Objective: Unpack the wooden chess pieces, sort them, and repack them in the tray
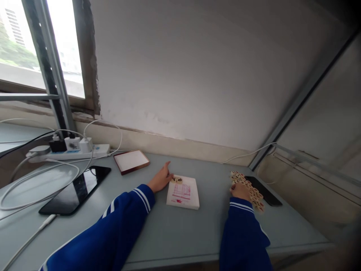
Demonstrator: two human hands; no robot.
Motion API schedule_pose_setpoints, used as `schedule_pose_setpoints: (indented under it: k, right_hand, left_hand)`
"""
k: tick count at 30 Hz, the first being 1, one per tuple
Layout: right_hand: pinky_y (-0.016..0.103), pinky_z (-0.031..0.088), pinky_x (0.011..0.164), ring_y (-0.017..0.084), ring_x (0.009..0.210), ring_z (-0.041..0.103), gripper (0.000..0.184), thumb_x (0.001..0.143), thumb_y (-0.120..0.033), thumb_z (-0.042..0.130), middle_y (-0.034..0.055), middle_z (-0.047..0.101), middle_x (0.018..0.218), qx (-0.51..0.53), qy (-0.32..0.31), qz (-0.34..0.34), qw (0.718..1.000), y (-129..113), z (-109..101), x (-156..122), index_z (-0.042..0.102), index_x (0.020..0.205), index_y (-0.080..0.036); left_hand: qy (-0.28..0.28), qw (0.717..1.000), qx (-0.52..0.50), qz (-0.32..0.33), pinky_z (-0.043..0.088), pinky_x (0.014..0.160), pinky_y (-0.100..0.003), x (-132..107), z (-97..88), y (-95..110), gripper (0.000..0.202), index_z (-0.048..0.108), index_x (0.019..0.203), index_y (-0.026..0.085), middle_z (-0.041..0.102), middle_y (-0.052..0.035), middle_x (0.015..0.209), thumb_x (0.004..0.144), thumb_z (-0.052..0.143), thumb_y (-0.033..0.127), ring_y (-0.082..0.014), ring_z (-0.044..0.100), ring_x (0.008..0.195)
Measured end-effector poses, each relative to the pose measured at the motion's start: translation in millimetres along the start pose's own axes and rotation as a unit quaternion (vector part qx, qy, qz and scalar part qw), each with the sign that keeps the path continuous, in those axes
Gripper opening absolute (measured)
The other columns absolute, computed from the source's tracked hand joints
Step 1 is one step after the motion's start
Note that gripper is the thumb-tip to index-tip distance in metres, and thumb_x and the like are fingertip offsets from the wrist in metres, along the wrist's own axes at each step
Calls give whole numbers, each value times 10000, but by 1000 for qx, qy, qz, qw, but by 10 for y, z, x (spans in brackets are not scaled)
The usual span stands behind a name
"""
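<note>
A matt paper pad (182, 194) lies at twelve o'clock, a glossy glass tablet (75, 190) at ten, both on a smooth matt desk (158, 233).

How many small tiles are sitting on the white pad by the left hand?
2: one tile at the top edge of the white pad, beside the left hand, and a second tile just right of it. They are small in view, so another could be hidden.

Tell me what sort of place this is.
Probably a study spot in a dormitory or home room, though I can't be sure: a grey desk sits beneath a window, with a power strip holding plugged-in chargers and a black tablet on it.
</note>
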State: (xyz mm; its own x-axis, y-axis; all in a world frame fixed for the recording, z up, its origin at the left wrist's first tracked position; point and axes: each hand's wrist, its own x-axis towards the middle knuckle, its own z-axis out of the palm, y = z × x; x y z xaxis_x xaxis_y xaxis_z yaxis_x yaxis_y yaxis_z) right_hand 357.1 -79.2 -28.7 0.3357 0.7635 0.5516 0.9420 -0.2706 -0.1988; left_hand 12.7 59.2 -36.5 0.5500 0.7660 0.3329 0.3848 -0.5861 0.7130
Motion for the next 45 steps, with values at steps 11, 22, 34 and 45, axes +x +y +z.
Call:
schedule_pose_setpoints:
  k: [11,22,34,45]
  right_hand:
    - [310,390,775,191,906,511,283,752,-395,522,42,576,959,188,-139,-188,954,-1325,-54,26,607,983,-256]
    - [315,244,724,166,821,517,185,784,-330,517,2,633,831,64,-138,-231,961,-1621,28,-93,597,946,-291]
    - [344,223,787,193,882,484,171,774,-381,523,13,612,933,66,-106,-227,966,-1591,42,-129,609,888,-287]
    - [382,321,749,275,921,497,235,747,-342,514,128,590,945,-170,-19,56,984,-397,-185,-70,614,898,-192]
  left_hand:
    - [-40,996,71,33,408,742,-274,33,-40,41,225,571,855,144,582,-63,847,815,365,227,-165,535,795]
    - [-45,995,72,53,408,706,-244,33,-14,45,214,581,809,143,612,-54,825,805,370,177,-148,542,756]
    - [-38,996,78,33,407,722,-248,-33,-31,118,211,592,827,135,607,-50,816,792,385,153,-146,536,748]
    - [-34,996,79,27,401,700,-251,-40,-30,76,205,581,834,133,593,-53,810,776,385,155,-145,526,731]
